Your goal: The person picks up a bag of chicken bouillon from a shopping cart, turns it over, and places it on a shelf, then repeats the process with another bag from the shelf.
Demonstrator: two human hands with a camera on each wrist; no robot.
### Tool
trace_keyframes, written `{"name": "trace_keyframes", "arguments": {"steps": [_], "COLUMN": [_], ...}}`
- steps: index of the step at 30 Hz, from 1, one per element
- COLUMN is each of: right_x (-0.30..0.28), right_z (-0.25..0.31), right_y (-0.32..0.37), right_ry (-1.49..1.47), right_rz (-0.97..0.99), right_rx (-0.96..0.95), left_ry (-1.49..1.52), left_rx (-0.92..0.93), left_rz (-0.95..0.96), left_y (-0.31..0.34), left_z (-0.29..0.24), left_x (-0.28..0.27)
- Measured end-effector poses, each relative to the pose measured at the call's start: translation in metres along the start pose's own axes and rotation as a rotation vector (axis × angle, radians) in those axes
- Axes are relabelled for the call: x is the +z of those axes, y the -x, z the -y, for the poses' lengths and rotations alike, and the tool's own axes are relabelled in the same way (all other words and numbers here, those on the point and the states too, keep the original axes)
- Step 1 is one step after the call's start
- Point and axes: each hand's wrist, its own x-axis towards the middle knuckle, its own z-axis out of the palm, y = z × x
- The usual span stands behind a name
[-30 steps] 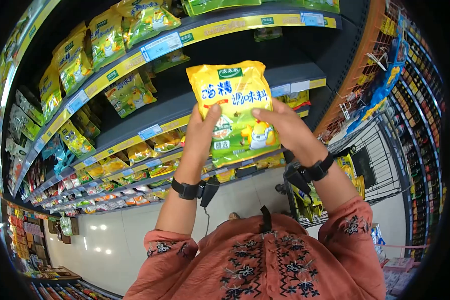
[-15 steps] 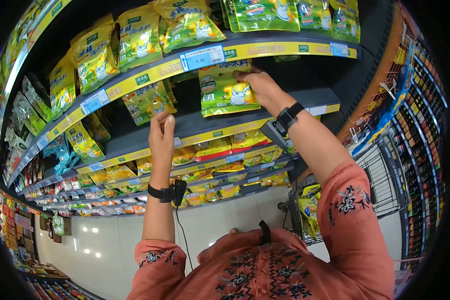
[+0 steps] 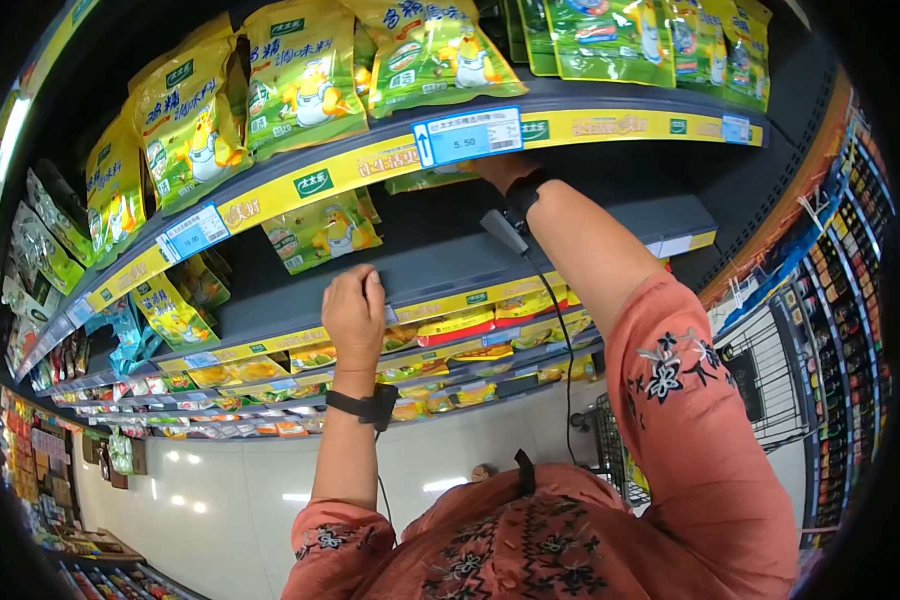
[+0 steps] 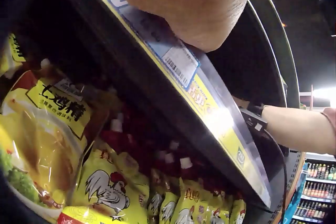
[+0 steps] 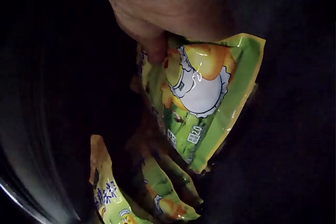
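Note:
My right hand (image 5: 173,8) reaches deep into the middle shelf, gripping a yellow-green seasoning packet (image 5: 202,95) by its upper part. The packet shows a cartoon chicken in a white apron and tilts in the right wrist view. In the head view the upper shelf's edge hides most of that hand, and only a strip of the packet (image 3: 430,180) shows below the price rail. My left hand (image 3: 355,310) is at the front edge of the same shelf, fingers loosely bent, holding nothing. A similar packet (image 3: 322,232) stands just beyond it.
More packets (image 3: 305,75) line the upper shelf, above a yellow price rail (image 3: 345,180) with a blue tag (image 3: 467,140). In the right wrist view, other packets (image 5: 163,192) stand near the held one. Chicken-seasoning bags (image 4: 113,182) fill a lower shelf. A wire cart (image 3: 760,370) stands at right.
The packet, earlier held in both hands before me, has gone into the middle shelf with my right hand. My left hand let go of it and moved to the shelf's front edge.

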Motion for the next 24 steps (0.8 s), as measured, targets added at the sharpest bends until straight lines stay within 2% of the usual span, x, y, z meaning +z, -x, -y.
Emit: {"name": "trace_keyframes", "arguments": {"steps": [9,24], "right_x": [0.01,0.015], "right_z": [-0.021,-0.024], "right_y": [-0.03,-0.036], "right_ry": [0.062,0.173], "right_rz": [0.01,0.044], "right_rx": [-0.03,-0.081], "left_ry": [-0.098,-0.122], "left_rx": [0.013,-0.004], "left_rz": [0.005,0.013], "left_y": [-0.006,-0.004], "left_z": [0.0,-0.001], "left_x": [0.009,0.011]}}
